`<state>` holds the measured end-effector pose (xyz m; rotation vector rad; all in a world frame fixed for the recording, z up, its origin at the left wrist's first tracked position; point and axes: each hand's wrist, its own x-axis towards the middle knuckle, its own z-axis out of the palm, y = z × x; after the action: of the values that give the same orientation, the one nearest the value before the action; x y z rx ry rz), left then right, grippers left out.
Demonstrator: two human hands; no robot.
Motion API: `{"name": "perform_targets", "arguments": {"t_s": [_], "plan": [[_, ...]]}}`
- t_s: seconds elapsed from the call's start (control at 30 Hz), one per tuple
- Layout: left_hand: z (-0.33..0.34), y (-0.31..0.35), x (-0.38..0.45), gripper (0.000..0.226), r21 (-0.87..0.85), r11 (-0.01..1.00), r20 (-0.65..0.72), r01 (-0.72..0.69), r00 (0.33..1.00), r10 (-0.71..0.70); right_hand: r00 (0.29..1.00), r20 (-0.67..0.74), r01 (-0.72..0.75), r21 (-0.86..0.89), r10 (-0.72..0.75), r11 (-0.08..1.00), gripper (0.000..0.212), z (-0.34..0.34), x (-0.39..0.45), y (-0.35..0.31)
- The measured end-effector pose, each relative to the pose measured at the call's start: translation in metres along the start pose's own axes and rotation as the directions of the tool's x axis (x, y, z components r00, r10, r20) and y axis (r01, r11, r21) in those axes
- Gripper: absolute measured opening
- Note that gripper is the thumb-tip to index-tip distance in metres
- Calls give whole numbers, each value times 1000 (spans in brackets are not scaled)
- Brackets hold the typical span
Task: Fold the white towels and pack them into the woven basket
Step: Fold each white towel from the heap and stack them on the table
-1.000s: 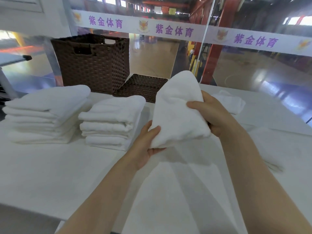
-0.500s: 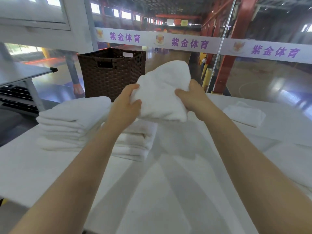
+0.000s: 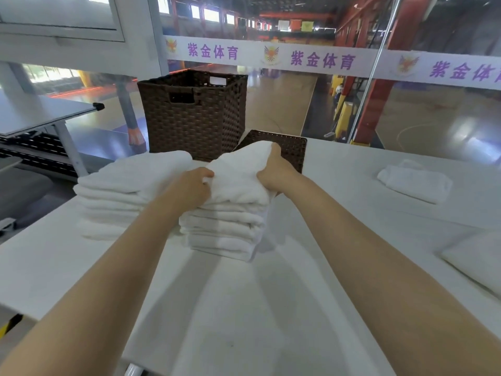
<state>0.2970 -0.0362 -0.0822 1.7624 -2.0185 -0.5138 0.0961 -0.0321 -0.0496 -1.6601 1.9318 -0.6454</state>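
1. Our left hand [image 3: 189, 189] and right hand [image 3: 273, 173] each grip a side of the folded towel [image 3: 238, 175], fingers curled into it.
2. The towel rests atop the right stack [image 3: 225, 229] on the desk [image 3: 352, 169].
3. The woven basket [image 3: 195, 115] stands beyond, at the far edge.

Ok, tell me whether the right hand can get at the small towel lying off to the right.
Probably yes, once freed: the right hand grips the folded towel on the stack, and bare table lies between it and the small towel.
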Motion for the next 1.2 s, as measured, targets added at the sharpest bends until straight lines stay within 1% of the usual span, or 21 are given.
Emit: {"name": "perform_targets", "arguments": {"t_s": [0.03, 0.1, 0.13, 0.17, 0.2, 0.23, 0.27, 0.3, 0.37, 0.43, 0.5, 0.6, 0.67, 0.73, 0.87, 0.93, 0.97, 1.03, 1.1, 1.13, 1.2], "plan": [[0, 1, 2, 40, 88, 996, 45, -2, 999, -2, 1000, -2, -12, -35, 12, 999, 88, 2, 0, 2], [-3, 6, 5, 43, 296, 955, 92, -22, 996, -6, 997, -71, -14, -121, 5, 993, 84, 4, -1, 3], [-5, 9, 7, 44, 381, 923, 91, -47, 996, 13, 992, -122, 11, -190, -34, 982, 81, 3, -1, 3], [-8, 12, 9, 44, 430, 899, 80, -86, 995, 57, 981, -162, 60, -269, -106, 961, 76, 3, -2, 3], [-10, 17, 11, 43, 430, 893, 63, -134, 991, 118, 964, -176, 129, -342, -199, 931, 69, 3, -2, 2], [-11, 21, 14, 40, 376, 909, 42, -179, 983, 177, 945, -161, 203, -399, -286, 894, 60, 4, -2, 0], [-11, 27, 18, 37, 296, 932, 18, -210, 977, 214, 934, -115, 260, -432, -339, 864, 51, 6, -1, -1], [-10, 31, 22, 36, 220, 949, 2, -227, 973, 232, 934, -48, 298, -440, -354, 847, 46, 8, 0, -1], [-3, 36, 28, 38, 153, 961, 52, -229, 973, 224, 944, 88, 326, -418, -320, 848, 45, 10, 2, 1], [5, 35, 30, 41, 123, 969, 149, -216, 969, 197, 948, 162, 315, -391, -273, 865, 45, 8, 2, 4], [10, 30, 28, 45, 81, 974, 205, -212, 960, 192, 951, 177, 300, -324, -254, 897, 44, 7, 3, 11], [17, 19, 26, 49, 53, 972, 221, -229, 952, 213, 939, 181, 331, -257, -292, 908, 46, 12, 5, 21], [23, 13, 26, 52, 75, 972, 230, -222, 953, 200, 933, 179, 349, -222, -314, 911, 48, 17, 5, 29], [27, 10, 26, 54, 109, 971, 233, -212, 955, 182, 933, 173, 342, -145, -316, 929, 49, 21, 4, 38], [20, 16, 29, 53, 145, 966, 239, -214, 955, 175, 930, 133, 333, 92, -343, 938, 47, 19, -3, 51], [12, 24, 28, 51, 189, 960, 248, -207, 956, 157, 934, 74, 335, 152, -348, 930, 44, 17, -11, 58], [8, 29, 25, 47, 201, 958, 248, -206, 956, 153, 936, 45, 338, 162, -349, 927, 43, 15, -14, 61], [4, 39, 18, 35, 226, 943, 220, -243, 956, 194, 935, -8, 350, 167, -354, 922, 42, 11, -23, 69], [2, 55, 8, 34, 236, 925, 144, -297, 952, 269, 933, -54, 359, 161, -355, 919, 42, 4, -34, 79], [5, 62, 6, 37, 218, 925, 95, -311, 950, 297, 932, -84, 363, 144, -354, 921, 43, 0, -39, 85], [12, 76, 0, 57, 187, 907, 11, -376, 925, 381, 929, -148, 356, 93, -340, 930, 43, -8, -49, 102]]}}
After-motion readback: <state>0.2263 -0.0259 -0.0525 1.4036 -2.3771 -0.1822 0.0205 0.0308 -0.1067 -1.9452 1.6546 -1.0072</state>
